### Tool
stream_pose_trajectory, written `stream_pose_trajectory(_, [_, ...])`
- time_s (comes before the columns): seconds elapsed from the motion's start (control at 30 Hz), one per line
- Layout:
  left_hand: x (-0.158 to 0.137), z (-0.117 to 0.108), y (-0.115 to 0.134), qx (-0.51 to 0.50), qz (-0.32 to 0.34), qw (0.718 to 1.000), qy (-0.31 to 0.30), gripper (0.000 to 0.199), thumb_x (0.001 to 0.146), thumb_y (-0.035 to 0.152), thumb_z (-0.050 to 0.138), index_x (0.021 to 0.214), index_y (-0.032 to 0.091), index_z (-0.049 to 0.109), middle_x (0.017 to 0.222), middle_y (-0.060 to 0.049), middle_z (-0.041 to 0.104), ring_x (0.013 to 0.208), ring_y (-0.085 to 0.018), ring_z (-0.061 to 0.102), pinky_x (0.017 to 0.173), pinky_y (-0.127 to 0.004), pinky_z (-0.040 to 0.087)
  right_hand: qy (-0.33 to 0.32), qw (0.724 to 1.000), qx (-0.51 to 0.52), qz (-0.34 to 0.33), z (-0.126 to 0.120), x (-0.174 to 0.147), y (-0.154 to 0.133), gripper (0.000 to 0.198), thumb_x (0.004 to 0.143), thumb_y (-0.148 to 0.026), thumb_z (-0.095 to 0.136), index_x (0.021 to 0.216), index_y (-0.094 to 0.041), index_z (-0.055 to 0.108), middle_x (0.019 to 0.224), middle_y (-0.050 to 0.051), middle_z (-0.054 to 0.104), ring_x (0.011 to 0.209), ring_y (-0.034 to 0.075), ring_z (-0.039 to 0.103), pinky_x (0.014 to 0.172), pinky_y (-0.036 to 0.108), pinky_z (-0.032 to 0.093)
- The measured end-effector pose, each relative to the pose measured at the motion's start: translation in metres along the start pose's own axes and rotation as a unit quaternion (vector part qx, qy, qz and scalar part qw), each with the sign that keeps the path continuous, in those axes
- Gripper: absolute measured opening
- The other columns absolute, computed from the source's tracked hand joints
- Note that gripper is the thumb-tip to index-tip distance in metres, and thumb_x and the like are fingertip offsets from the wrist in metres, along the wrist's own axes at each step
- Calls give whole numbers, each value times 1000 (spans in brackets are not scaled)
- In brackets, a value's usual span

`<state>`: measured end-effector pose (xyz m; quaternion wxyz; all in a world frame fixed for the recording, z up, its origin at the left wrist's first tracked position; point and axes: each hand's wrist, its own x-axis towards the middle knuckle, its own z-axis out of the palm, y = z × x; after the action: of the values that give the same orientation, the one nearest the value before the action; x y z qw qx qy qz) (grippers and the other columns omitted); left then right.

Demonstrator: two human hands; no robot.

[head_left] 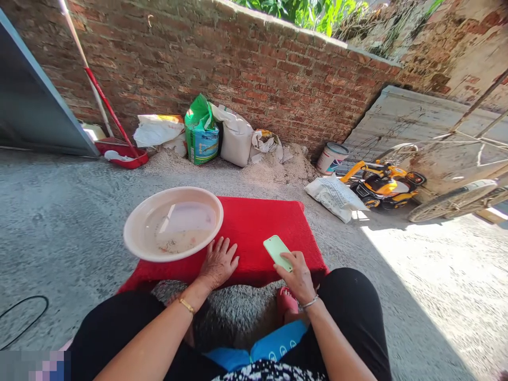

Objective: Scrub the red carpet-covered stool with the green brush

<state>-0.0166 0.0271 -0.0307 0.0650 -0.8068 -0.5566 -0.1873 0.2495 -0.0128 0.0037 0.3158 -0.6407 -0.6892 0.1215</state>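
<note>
My left hand (219, 262) lies flat with fingers spread on the red cloth (257, 219) that covers a low table. Just beyond its fingertips is the rim of a wide pale basin (133, 238), which holds water and some small bits at the bottom. My right hand (296, 275) grips a smartphone (277, 250) with a light green screen or face, thumb across its near end. The phone is over the right part of the cloth; whether it touches the cloth I cannot tell.
Along the brick wall (254, 69) stand a red dustpan (135, 160), a green bag (202, 135), a white sack (235, 136) and a paint bucket (332, 157). To the right are a flat sack (335, 196), a yellow toy excavator (383, 185) and a cart wheel (452, 201).
</note>
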Motion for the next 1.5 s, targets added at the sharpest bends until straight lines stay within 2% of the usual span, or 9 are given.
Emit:
stream_pose_trajectory(0.13, [0, -3, 0, -2, -1, 1000, -8, 37, 87, 34, 51, 119, 20, 64, 130, -16, 58, 125, -35, 48, 103, -54, 35, -83, 993, -5, -84, 23, -3, -37, 36, 76, -31, 71, 110, -24, 65, 109, 7, 52, 88, 19, 60, 78, 29, 51])
stream_pose_trajectory(0.23, [1, -4, 1, 6, 4, 1000, -14, 37, 87, 33, 51, 119, 19, 64, 130, -16, 58, 125, -35, 48, 103, -54, 35, -107, 991, -26, -73, 27, -2, -39, 36, 76, -32, 71, 110, -25, 65, 106, 6, 53, 89, 19, 60, 78, 31, 51])
stream_pose_trajectory(0.53, [0, -3, 1, -1, 5, 1000, -12, 38, 88, 35, 49, 119, 19, 64, 129, -16, 58, 124, -35, 48, 104, -54, 33, -36, 975, -119, 186, -27, 15, 40, 43, 78, -51, 61, 111, -24, 67, 102, 7, 54, 88, 22, 58, 77, 34, 46])
stream_pose_trajectory(0.67, [1, -3, 1, 15, 2, 1000, -17, 39, 88, 36, 49, 120, 19, 64, 129, -16, 58, 124, -35, 48, 105, -54, 32, 2, 958, -140, 249, -44, 15, 61, 47, 76, -54, 60, 110, -22, 68, 103, 11, 55, 94, 27, 56, 79, 39, 45])
stream_pose_trajectory(0.83, [2, -3, 2, 18, 2, 1000, -20, 39, 88, 37, 49, 120, 20, 64, 129, -15, 58, 124, -35, 48, 105, -54, 32, 19, 991, -39, 128, -23, 11, 31, 40, 76, -49, 63, 104, -20, 68, 99, 9, 53, 90, 23, 57, 78, 35, 47])
stream_pose_trajectory(1.0, [1, -3, 0, 8, 2, 1000, -29, 39, 89, 36, 49, 121, 20, 63, 131, -16, 58, 126, -35, 47, 105, -54, 32, -92, 995, 37, -26, 19, -1, -26, 33, 79, -38, 66, 110, -25, 65, 106, 6, 52, 83, 17, 58, 74, 30, 50])
stream_pose_trajectory(1.1, [1, -3, 0, 3, 1, 999, -32, 39, 88, 35, 49, 122, 20, 63, 132, -16, 57, 127, -35, 45, 105, -54, 31, -137, 989, 21, -49, 30, -5, -40, 34, 78, -35, 68, 111, -26, 65, 106, 5, 52, 86, 18, 59, 77, 31, 50])
stream_pose_trajectory(1.3, [1, -4, 0, -25, -3, 1000, -18, 38, 88, 37, 49, 120, 21, 64, 131, -15, 57, 126, -34, 46, 105, -54, 30, -59, 994, -47, 83, 7, 11, 2, 37, 78, -44, 63, 109, -24, 66, 101, 5, 52, 83, 19, 58, 75, 32, 48])
stream_pose_trajectory(1.5, [2, -3, 1, -10, -1, 1000, -21, 39, 88, 37, 48, 120, 19, 63, 130, -16, 57, 125, -35, 46, 104, -54, 31, 38, 961, -98, 256, -26, 19, 61, 50, 72, -56, 61, 110, -23, 67, 102, 9, 54, 91, 24, 54, 81, 37, 43])
